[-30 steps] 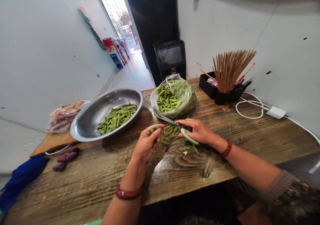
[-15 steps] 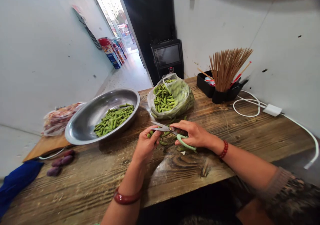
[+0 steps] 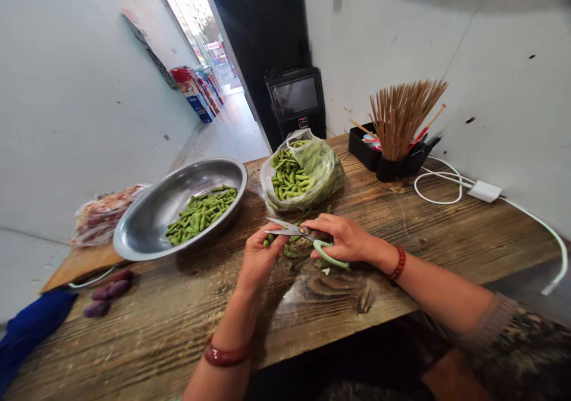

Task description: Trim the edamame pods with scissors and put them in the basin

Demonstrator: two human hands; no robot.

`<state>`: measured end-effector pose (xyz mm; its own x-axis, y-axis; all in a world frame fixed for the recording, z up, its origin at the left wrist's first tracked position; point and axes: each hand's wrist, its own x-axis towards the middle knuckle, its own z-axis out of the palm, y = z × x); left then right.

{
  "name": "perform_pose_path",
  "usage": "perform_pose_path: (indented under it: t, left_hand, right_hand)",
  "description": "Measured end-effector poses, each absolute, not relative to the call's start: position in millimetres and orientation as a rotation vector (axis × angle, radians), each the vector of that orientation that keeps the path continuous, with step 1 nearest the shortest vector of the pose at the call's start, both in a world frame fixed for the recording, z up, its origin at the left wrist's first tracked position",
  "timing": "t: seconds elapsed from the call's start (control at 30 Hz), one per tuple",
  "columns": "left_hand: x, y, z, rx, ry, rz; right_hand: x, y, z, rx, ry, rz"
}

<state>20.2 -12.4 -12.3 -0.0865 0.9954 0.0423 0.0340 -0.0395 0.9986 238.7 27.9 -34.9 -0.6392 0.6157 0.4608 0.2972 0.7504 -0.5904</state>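
My right hand (image 3: 341,238) is closed around the pale green handles of a pair of scissors (image 3: 329,253), whose parted blades point left. My left hand (image 3: 263,251) pinches a green edamame pod (image 3: 269,240), partly hidden by the fingers, right at the blades. Below and behind the hands, loose pods and trimmings (image 3: 292,252) lie on the wooden table (image 3: 321,329). A clear plastic bag (image 3: 328,181) full of edamame stands just beyond. To the left, a steel basin (image 3: 145,216) holds a heap of pods (image 3: 203,213).
A black holder (image 3: 363,149) with many wooden skewers (image 3: 404,118) stands at the back right, beside a white cable (image 3: 486,191). On the left are several purple-red tubers (image 3: 107,293), a bagged food pack (image 3: 104,213) on a board, and a blue cloth (image 3: 33,329).
The view has shifted slightly, so the scene sits a little further left. Both hands keep nearly the same pose, with the scissor blades still apart by the left fingers.
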Motion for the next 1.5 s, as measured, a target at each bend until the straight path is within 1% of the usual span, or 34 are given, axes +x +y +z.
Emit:
perform_pose_path:
  t: [0.23,0.53,0.8,1.0,1.27,1.5]
  left_hand:
    - [27.9,-15.3,-12.3,1.391,1.292,1.229]
    - [25.9,-14.0,-16.7,1.189,1.203,1.316]
    - [26.6,-14.4,-17.5,1.216,1.243,1.297]
    - [24.3,-13.5,-18.4,1.294,1.257,1.278]
    - [23.6,-14.5,-16.8,1.362,1.272,1.278]
    - [22.3,-14.0,-15.1,1.412,1.321,1.313]
  right_hand:
    - [237.5,27.2,-35.0,-0.676,-2.274,0.647]
    - [237.5,27.1,-30.8,-0.675,-2.335,0.557]
    - [237.7,26.2,-32.4,-0.679,-2.301,0.678]
    - [237.2,25.9,-32.1,-0.663,-2.292,0.69]
    - [238.3,28.5,-37.7,-0.676,-2.311,0.639]
    - [238.5,25.9,-31.4,-0.706,-2.316,0.572]
